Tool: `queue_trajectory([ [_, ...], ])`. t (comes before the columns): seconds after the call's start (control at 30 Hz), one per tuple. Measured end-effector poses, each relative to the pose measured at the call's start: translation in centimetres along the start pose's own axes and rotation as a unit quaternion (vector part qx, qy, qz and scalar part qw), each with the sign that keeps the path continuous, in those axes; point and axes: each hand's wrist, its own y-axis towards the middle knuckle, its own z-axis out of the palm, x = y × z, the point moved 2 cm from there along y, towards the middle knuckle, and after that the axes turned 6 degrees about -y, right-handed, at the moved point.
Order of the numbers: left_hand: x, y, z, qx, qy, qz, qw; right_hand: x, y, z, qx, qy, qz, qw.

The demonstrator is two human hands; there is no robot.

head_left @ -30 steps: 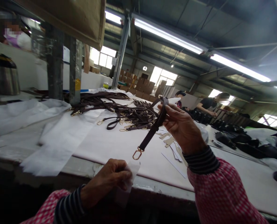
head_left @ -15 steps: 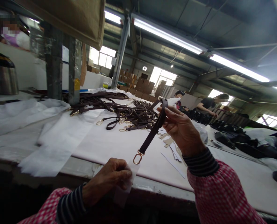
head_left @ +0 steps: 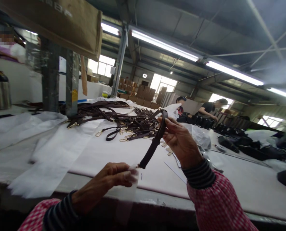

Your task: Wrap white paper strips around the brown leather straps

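At far left, white sheets point(head_left: 44, 150) lie rumpled over the table point(head_left: 241, 189). Low in front, the left hand point(head_left: 106, 183) is closed in a pinch on a small piece of white tissue point(head_left: 133, 173), pressed around the lower end of a strap point(head_left: 155, 141); the clasp there is hidden by the tissue. The dark, narrow strap slants up to the right, above the table edge, to the right hand point(head_left: 179, 141), whose thumb and fingers are curled shut around its looped top. It looks light, limp and smooth, so it would likely swing if held at one end; gripping both ends, as here, steadies it. Behind it a pile of straps point(head_left: 119, 117) with gold clasps sprawls on the table. Far right, two other people stand by dark bags point(head_left: 244, 144).
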Motion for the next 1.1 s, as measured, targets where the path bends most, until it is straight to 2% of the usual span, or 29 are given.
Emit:
queue_trajectory([
  [0.1, 0.1, 0.4, -0.8, -0.017, 0.005, 0.003, 1.0, 0.1, -0.1, -0.5, -0.003, 0.005, -0.01, 1.0],
  [0.2, 0.8, 0.9, -1.1, 0.008, 0.034, 0.018, 0.999, 0.0, -0.4, -0.8, -0.004, 0.006, -0.017, 1.0],
  [0.27, 1.0, 0.8, -1.0, 0.019, 0.086, 0.04, 0.995, 0.0, -0.6, -0.9, -0.009, 0.012, -0.011, 1.0],
  [0.37, 0.5, 0.3, -0.4, -0.002, 0.176, 0.088, 0.98, 0.2, -1.0, -0.9, -0.012, 0.02, -0.006, 1.0],
  [0.43, 0.1, 0.0, 0.1, -0.011, 0.198, 0.111, 0.974, 0.4, -1.2, -1.1, -0.012, 0.019, -0.015, 1.0],
  [0.5, 0.0, 0.0, 0.6, -0.002, 0.172, 0.111, 0.979, 0.6, -1.3, -1.3, -0.014, 0.017, -0.024, 0.999],
  [0.6, 0.6, 0.2, 1.0, 0.014, 0.066, 0.085, 0.994, 0.5, -1.3, -1.5, -0.021, 0.02, -0.03, 0.999],
  [0.73, 1.8, 0.4, 1.3, -0.004, -0.049, 0.05, 0.998, -0.2, -1.4, -1.0, -0.019, 0.02, -0.03, 0.999],
  [1.1, 1.9, -0.2, 1.1, 0.036, -0.073, 0.012, 0.997, -2.1, -2.0, 0.1, 0.007, 0.028, 0.004, 1.0],
])
